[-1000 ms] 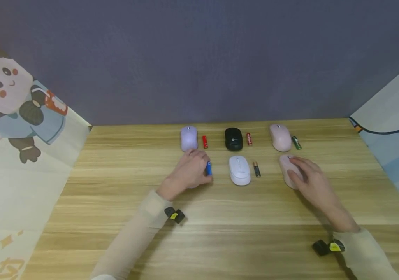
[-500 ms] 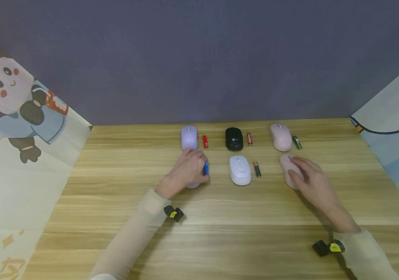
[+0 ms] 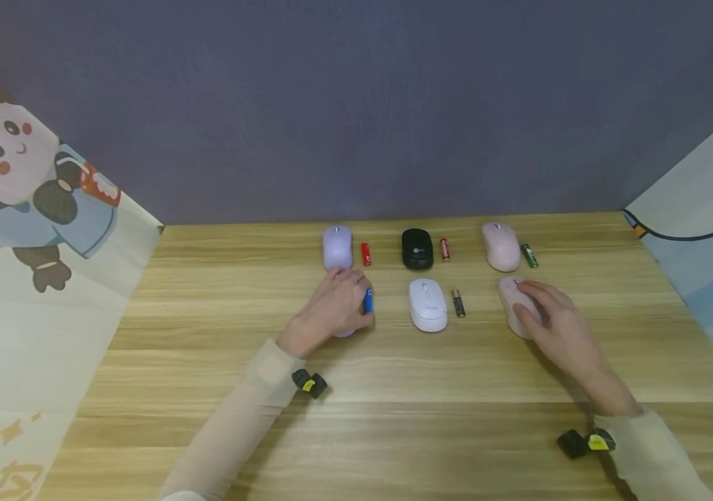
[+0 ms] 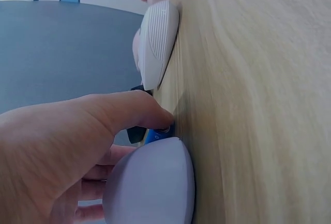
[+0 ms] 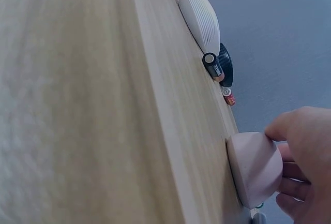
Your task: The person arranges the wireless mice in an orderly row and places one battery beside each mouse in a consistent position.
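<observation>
My left hand (image 3: 332, 304) lies over a lavender computer mouse (image 4: 152, 185), most of which it hides in the head view. Its thumb and fingers pinch a blue battery (image 3: 368, 301) beside the mouse's right side. In the left wrist view the thumb sits at the battery's near end, and other fingers pass behind the mouse. On the right, my right hand (image 3: 565, 334) grips a pink mouse (image 3: 514, 309) that rests on the table, thumb on the near side and fingers toward the far side. The right wrist view shows that mouse's rounded end (image 5: 253, 167) under the thumb.
Between the hands lie a white mouse (image 3: 428, 306) and a black battery (image 3: 458, 303). Behind stand another lavender mouse (image 3: 337, 245), a black mouse (image 3: 417, 249) and another pink mouse (image 3: 501, 247), beside a red battery (image 3: 365, 254), a dark-red battery (image 3: 444, 250) and a green battery (image 3: 529, 255).
The left hand has shifted slightly to the left with the blue battery, closer to the lavender mouse, then stayed there. The right hand and its pink mouse have stayed in place.
</observation>
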The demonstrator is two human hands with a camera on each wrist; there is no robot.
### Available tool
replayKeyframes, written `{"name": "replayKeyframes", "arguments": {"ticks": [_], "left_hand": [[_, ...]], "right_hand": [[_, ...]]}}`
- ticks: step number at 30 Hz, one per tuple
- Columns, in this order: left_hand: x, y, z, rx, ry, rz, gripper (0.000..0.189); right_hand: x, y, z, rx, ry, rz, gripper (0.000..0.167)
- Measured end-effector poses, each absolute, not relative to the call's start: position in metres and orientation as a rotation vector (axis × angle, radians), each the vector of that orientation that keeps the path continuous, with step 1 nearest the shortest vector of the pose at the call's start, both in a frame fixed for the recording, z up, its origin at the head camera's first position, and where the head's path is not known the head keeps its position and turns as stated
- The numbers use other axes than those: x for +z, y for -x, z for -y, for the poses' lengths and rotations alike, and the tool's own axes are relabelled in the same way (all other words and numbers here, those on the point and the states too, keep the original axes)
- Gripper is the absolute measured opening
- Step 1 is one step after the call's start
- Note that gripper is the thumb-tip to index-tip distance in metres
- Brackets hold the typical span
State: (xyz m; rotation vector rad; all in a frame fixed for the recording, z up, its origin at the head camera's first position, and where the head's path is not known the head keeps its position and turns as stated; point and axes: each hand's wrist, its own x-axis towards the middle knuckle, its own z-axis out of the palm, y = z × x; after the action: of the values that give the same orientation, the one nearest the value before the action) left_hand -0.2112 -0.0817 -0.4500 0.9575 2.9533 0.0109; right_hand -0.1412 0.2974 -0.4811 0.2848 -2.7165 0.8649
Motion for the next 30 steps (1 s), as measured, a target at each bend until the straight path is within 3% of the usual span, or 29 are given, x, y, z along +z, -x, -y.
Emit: {"name": "replayKeyframes", "arguments": {"ticks": [30], "left_hand": [[-0.4485,0.21,0.0846,0.005,-0.924,-2.939,0.06]], "right_hand": [[-0.4844,0.1418,-0.2962,0.862,-0.279,2.701,0.041]]}}
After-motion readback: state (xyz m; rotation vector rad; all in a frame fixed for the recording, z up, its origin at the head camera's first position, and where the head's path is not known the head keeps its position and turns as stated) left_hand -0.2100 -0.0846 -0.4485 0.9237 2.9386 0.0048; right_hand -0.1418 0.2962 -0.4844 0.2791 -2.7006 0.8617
